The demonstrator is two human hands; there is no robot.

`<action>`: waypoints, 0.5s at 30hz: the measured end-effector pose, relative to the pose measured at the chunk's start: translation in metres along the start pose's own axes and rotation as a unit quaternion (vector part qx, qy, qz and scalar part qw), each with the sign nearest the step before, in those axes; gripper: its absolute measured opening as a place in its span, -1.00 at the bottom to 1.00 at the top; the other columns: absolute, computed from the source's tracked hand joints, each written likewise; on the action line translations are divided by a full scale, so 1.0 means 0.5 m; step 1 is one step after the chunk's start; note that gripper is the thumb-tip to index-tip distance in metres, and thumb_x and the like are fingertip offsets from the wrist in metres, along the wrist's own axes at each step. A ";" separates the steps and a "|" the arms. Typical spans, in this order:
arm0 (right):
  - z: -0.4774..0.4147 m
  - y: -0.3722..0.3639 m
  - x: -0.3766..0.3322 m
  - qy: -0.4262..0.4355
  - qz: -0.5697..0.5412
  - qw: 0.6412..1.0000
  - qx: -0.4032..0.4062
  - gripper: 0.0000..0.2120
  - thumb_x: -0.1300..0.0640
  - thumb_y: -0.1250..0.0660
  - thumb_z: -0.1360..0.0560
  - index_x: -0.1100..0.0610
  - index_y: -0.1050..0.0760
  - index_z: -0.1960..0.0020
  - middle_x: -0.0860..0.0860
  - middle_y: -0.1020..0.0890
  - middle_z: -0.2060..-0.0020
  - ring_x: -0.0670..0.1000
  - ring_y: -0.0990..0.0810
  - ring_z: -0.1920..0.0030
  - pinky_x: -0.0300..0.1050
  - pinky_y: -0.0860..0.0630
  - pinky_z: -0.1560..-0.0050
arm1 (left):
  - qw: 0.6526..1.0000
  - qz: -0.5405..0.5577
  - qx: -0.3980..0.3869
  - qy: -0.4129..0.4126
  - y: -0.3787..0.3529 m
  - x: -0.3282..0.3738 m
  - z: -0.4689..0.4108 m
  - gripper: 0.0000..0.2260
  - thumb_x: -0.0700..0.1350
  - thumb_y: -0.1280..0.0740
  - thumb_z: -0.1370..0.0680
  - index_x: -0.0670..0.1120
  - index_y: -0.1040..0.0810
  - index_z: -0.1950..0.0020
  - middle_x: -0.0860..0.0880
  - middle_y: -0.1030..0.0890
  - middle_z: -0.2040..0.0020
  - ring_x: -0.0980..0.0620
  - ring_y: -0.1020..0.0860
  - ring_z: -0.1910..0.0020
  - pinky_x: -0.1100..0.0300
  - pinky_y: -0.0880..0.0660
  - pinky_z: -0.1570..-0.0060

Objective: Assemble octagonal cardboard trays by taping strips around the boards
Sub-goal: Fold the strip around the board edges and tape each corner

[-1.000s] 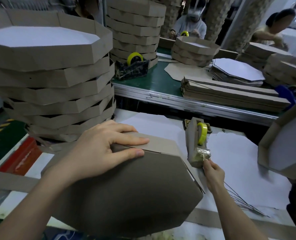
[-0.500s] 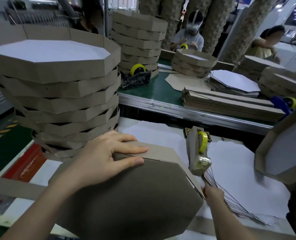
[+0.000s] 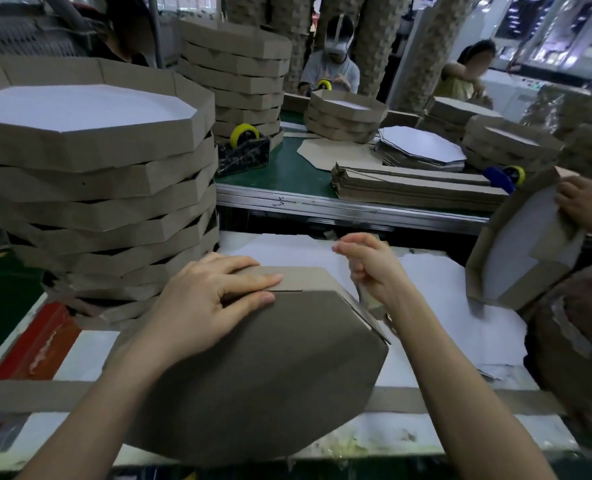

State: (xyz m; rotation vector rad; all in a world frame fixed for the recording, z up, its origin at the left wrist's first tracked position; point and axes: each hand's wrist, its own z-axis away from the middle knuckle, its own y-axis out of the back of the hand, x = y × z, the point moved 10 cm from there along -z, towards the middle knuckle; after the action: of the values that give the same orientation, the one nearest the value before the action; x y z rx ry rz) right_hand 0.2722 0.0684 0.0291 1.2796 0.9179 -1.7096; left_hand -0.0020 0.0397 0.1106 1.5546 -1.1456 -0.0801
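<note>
Taping step. Tray (image 3: 270,375) stands tilted, underside to camera. L hand (image 3: 211,296) on tray's top edge, fingers flat, pressing strip (image 3: 308,277) down. R hand (image 3: 374,268) just right of that edge, fingertips pinched; can't tell if tape's held. Next, prob.: tape over strip w/o it slipping.

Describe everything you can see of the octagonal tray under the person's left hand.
The octagonal cardboard tray is plain brown board, lying upside down and tilted, its flat base facing the camera. A cardboard strip folds round its far edges as a wall, with a thin gap showing at the board edge. The left hand presses fingers on the strip and thumb on the base. It lies on the white-covered bench, over a loose strip.
</note>
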 end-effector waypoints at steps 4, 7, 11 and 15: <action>0.105 -0.095 -0.066 -0.024 -0.117 0.990 -0.080 -0.81 0.39 -0.20 -0.54 0.17 -0.53 0.04 0.09 -0.70 0.16 -0.18 -0.22 0.60 -0.37 -0.16 0.65 | 0.999 -0.024 0.016 -0.017 0.012 0.008 0.019 -0.55 0.33 -0.05 -0.48 0.29 -0.54 -0.25 0.12 -0.58 -0.23 0.05 -0.48 -0.20 0.05 -0.43 -0.06; 0.195 -0.153 -0.075 -0.058 -0.151 0.978 -0.131 -0.88 0.35 -0.25 -0.48 0.22 -0.54 0.10 0.13 -0.69 0.01 -0.18 -0.20 0.65 -0.40 -0.15 0.68 | 0.998 -0.041 0.004 -0.038 0.008 0.013 0.032 -0.54 0.33 -0.10 -0.54 0.24 -0.46 -0.37 0.13 -0.55 -0.26 0.06 -0.46 -0.21 0.10 -0.39 -0.07; 0.293 -0.191 -0.043 -0.104 -0.202 0.962 -0.153 -0.88 0.39 -0.21 -0.41 0.24 -0.46 0.12 0.17 -0.70 -0.03 -0.19 -0.19 0.68 -0.42 -0.14 0.69 | 0.999 -0.025 -0.011 -0.019 0.000 0.000 0.046 -0.38 0.26 -0.21 -0.53 0.16 -0.15 -0.55 0.13 -0.48 -0.27 0.14 -0.34 -0.23 0.18 -0.29 -0.11; 0.351 -0.183 -0.010 -0.125 -0.253 0.951 -0.125 -0.75 0.42 0.01 -0.56 0.19 -0.37 0.11 0.19 -0.69 -0.01 -0.19 -0.20 0.69 -0.43 -0.13 0.69 | 0.999 -0.020 -0.011 -0.040 0.001 0.016 0.060 -0.31 0.19 -0.28 -0.54 0.11 -0.04 -0.58 0.14 -0.50 -0.31 0.07 -0.39 -0.29 0.11 -0.31 -0.20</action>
State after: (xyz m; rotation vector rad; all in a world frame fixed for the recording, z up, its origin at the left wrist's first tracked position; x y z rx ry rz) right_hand 0.1214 -0.0484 0.0818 0.6707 1.3358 -2.0024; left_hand -0.0157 0.0127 0.1045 1.5665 -1.1710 -0.1827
